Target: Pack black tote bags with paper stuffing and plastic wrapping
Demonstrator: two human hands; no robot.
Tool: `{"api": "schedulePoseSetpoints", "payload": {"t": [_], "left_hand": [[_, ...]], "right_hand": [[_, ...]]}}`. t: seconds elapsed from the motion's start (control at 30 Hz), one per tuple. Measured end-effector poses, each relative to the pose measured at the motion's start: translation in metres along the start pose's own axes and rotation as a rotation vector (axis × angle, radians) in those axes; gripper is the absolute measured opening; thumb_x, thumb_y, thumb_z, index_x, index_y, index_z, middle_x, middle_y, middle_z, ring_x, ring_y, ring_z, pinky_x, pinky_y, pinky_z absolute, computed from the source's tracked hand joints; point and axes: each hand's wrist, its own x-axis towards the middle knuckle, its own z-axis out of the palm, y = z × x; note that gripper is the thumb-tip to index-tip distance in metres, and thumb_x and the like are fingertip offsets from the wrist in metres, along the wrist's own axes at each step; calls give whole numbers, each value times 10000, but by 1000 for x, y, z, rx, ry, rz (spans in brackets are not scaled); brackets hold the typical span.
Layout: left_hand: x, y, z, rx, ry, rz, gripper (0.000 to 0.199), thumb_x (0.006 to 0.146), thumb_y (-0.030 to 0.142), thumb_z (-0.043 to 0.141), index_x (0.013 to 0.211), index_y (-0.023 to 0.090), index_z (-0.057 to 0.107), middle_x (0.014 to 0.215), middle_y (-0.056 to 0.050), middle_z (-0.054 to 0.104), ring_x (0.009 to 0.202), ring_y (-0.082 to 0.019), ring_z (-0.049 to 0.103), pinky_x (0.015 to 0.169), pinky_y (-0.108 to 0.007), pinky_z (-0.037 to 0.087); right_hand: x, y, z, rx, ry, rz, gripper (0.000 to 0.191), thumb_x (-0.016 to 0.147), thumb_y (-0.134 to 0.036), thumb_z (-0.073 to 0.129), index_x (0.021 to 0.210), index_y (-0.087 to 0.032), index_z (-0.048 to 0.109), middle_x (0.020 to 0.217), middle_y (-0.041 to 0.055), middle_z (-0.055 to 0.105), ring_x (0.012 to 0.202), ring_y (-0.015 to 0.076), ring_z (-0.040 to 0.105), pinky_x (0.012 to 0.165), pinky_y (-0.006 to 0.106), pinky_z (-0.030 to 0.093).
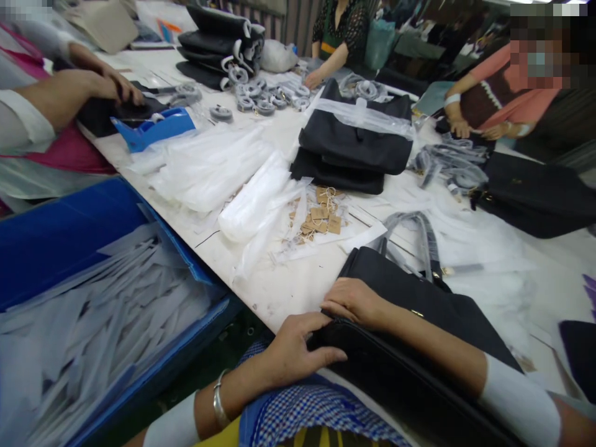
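Observation:
A black handbag [400,366] lies on its side at the table's near edge, its plastic-wrapped handles [426,239] pointing away from me. My left hand [302,344] grips the bag's near left corner, thumb on the near side and fingers curled over the edge. Just beyond it, my right hand [356,301] is closed on the same corner, the forearm crossing over the bag. What the right fingertips pinch there is hidden. A small gold-coloured fitting [416,313] shows on the bag beside my right forearm.
Brown tags [321,217] and white plastic sleeves [205,164] lie ahead. Black bags [356,139] are stacked beyond. A blue bin [172,233] of clear plastic pieces stands at left. A blue tape dispenser [153,129] sits near a co-worker's hands [116,87]. Other people work across the table [298,285].

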Motion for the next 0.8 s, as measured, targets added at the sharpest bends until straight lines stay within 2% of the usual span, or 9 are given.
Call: {"api": "schedulePoseSetpoints", "payload": {"t": [0.13,0.2,0.27,0.37,0.43,0.53,0.63,0.7,0.8], "left_hand": [[2,-8,-1,18,100,-14,437,718,439,811,1052,206,651,1042,-48,697,948,-221,650,811,-300,536],[6,-9,-1,33,179,28,577,695,432,829,1171,215,586,1190,-84,646,1083,-252,611,886,-341,534],[11,-8,1,84,146,69,585,707,431,816,1195,219,571,1204,-93,637,1114,-267,598,942,-388,513],[16,-5,6,145,37,61,417,738,452,773,1046,214,624,1045,-68,693,990,-266,652,893,-397,529],[15,-6,6,185,29,33,373,739,472,758,976,211,636,986,-62,709,941,-273,671,846,-390,546],[12,-12,1,261,44,-30,408,720,515,752,972,212,644,981,-63,723,944,-292,681,829,-392,557],[14,-17,-7,270,139,-148,498,699,589,726,996,201,629,917,-55,733,893,-302,693,794,-399,566],[19,-21,-12,236,236,-233,544,690,626,702,1004,189,624,873,-50,738,873,-308,697,780,-403,569],[29,-28,-19,179,303,-270,608,653,643,706,1024,166,640,833,-51,742,889,-320,697,804,-411,569]], "right_hand": [[4,3,25,228,119,-25,367,1015,-419,376,1012,-167,643,945,97,689,904,190,611,847,336,468],[6,6,32,288,192,-48,381,997,-420,421,1229,-158,572,1180,143,647,1117,212,572,962,382,460],[7,8,36,254,240,-63,404,990,-368,446,1338,-171,507,1323,159,580,1262,213,497,1055,420,412],[6,6,24,80,247,-49,363,978,-262,480,1325,-172,539,1379,167,551,1327,216,451,1102,432,377],[-5,1,-2,-45,212,-43,293,965,-208,499,1225,-144,618,1343,172,583,1300,222,483,1084,398,403],[-56,-16,-56,-141,220,69,238,956,-183,515,1115,-149,688,1294,134,625,1246,215,535,1055,350,426],[-145,-45,-93,-65,442,386,282,985,-274,492,1184,-194,676,1173,66,702,1084,178,642,962,309,479],[-208,-66,-90,-12,646,658,318,981,-385,491,1152,-220,702,1100,43,732,1036,194,667,930,316,493],[-276,-93,-44,214,931,976,505,976,-546,399,1127,-187,722,1016,81,749,953,233,697,891,365,521]]}}
